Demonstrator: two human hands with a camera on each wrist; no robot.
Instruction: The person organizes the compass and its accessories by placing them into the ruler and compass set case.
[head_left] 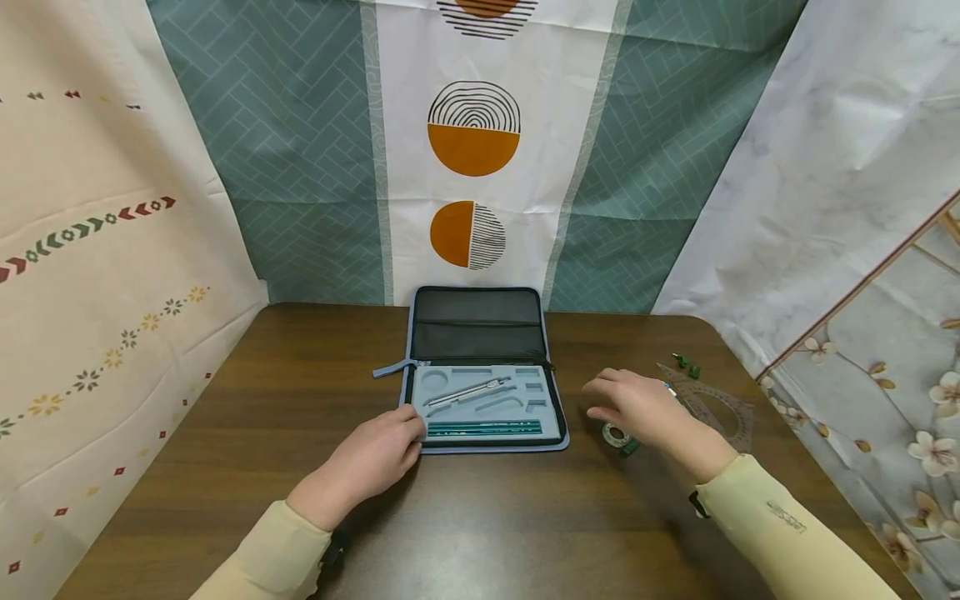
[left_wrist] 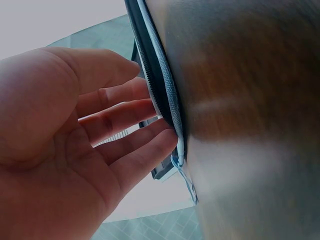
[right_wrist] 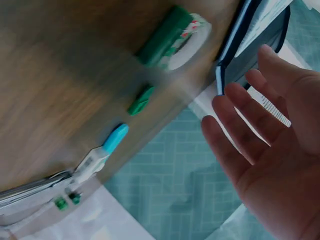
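Observation:
An unzipped blue-edged case (head_left: 477,327) lies spread on the table, its mesh-lined lid at the back. Its pale blue tray (head_left: 553,421) has shaped recesses, with a metal compass (head_left: 468,392) in the middle and dark green pencils (head_left: 483,428) along the front. My left hand (head_left: 367,458) rests at the case's left front corner, its fingertips against the zipped edge (left_wrist: 167,90). Over the table right of the case hovers my right hand (head_left: 648,408), fingers loosely extended and holding nothing. Below it are a patterned tape roll (right_wrist: 192,45) and a green block (right_wrist: 165,37).
Beyond the tape sit a small green piece (right_wrist: 141,100) and a white stick with a blue end (right_wrist: 116,137). Transparent drawing templates (head_left: 742,417) lie at the right, near small green items (head_left: 693,371). A patterned cloth (head_left: 472,167) hangs behind the table.

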